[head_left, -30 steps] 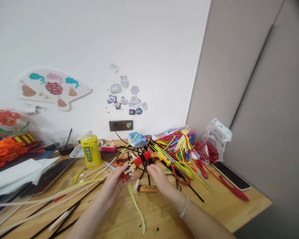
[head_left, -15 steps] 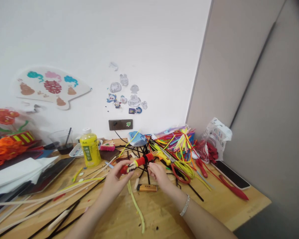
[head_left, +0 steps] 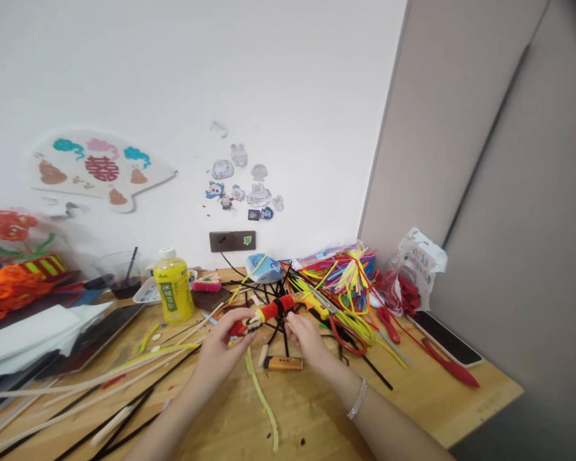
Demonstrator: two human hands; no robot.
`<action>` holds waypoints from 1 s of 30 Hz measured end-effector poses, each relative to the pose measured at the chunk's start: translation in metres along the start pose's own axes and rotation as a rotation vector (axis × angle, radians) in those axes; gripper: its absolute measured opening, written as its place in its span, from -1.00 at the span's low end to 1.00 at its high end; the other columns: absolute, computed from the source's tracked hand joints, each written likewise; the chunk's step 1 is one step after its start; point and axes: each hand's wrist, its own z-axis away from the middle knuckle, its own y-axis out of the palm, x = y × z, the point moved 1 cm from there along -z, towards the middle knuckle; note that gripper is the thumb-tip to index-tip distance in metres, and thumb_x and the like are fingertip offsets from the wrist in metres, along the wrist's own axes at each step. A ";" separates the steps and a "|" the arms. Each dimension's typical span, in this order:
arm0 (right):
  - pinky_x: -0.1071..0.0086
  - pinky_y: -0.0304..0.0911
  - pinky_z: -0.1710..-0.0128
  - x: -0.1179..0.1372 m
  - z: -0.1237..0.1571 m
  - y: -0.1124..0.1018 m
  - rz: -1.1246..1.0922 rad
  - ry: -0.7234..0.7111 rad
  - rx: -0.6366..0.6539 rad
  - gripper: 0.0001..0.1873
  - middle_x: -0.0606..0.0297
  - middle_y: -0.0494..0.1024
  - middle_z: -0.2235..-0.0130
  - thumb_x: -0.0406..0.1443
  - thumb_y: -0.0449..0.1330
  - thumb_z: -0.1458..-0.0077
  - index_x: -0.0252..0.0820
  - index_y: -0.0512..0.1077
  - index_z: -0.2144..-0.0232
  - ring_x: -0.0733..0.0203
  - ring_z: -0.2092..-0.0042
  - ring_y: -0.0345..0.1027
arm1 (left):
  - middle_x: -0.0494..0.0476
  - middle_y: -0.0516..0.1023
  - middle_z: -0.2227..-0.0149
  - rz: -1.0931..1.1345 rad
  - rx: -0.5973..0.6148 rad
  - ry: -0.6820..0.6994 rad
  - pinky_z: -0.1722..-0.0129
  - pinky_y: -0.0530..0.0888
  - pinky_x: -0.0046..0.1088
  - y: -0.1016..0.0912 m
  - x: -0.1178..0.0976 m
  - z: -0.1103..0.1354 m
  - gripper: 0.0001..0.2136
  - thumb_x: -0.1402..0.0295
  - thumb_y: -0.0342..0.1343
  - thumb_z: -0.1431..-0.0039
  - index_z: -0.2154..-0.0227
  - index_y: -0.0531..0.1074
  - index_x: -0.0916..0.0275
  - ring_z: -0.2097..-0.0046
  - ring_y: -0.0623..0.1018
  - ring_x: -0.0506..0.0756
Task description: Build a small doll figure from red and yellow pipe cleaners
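Note:
A small figure made of fuzzy pipe cleaners (head_left: 270, 311), red with a yellow ring and a black band, lies across my left hand (head_left: 223, 342). The thumb and fingers of that hand are closed around its left end, where red, pale and dark parts show. Close to the black band, my right hand (head_left: 306, 339) has its fingertips pinched together. What sits between those fingertips is too small to make out. Below the hands, an orange lighter (head_left: 284, 363) and a pale yellow pipe cleaner (head_left: 263, 400) rest on the wooden table (head_left: 317, 419).
Behind my hands lie black pipe cleaners, a yellow glue gun (head_left: 315, 304), scissors (head_left: 348, 339) and a colourful pipe-cleaner bundle (head_left: 350, 275). A yellow drink bottle (head_left: 173, 288) and a cup (head_left: 123, 282) stand left. A phone (head_left: 446, 338) lies near the right edge.

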 end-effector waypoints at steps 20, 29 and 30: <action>0.59 -0.07 0.64 0.014 -0.001 -0.010 -0.593 0.124 -0.020 -0.66 0.50 0.26 0.58 -0.12 0.25 0.16 -0.18 0.23 0.43 0.49 0.61 0.04 | 0.21 0.37 0.01 0.002 0.097 0.074 -0.04 0.23 -0.17 0.000 -0.012 0.000 -0.74 0.47 0.09 0.09 0.29 0.48 0.10 -0.07 0.30 0.22; 0.52 -0.05 0.63 0.017 -0.004 -0.013 -0.350 0.009 -0.109 -0.61 0.47 0.26 0.57 -0.07 0.22 0.16 -0.18 0.25 0.34 0.42 0.61 0.02 | 0.15 0.51 0.36 0.910 0.083 -0.769 0.37 0.47 -0.28 0.013 -0.006 0.002 -0.51 0.29 0.17 0.18 0.11 0.23 0.23 0.39 0.56 0.15; 0.51 -0.05 0.63 0.017 -0.004 -0.013 -0.312 -0.004 -0.104 -0.59 0.46 0.27 0.56 -0.06 0.22 0.17 -0.18 0.26 0.33 0.41 0.60 0.03 | 0.12 0.51 0.40 0.852 0.046 -0.767 0.44 0.46 -0.35 0.014 -0.007 0.002 -0.51 0.28 0.19 0.18 0.12 0.23 0.23 0.43 0.55 0.12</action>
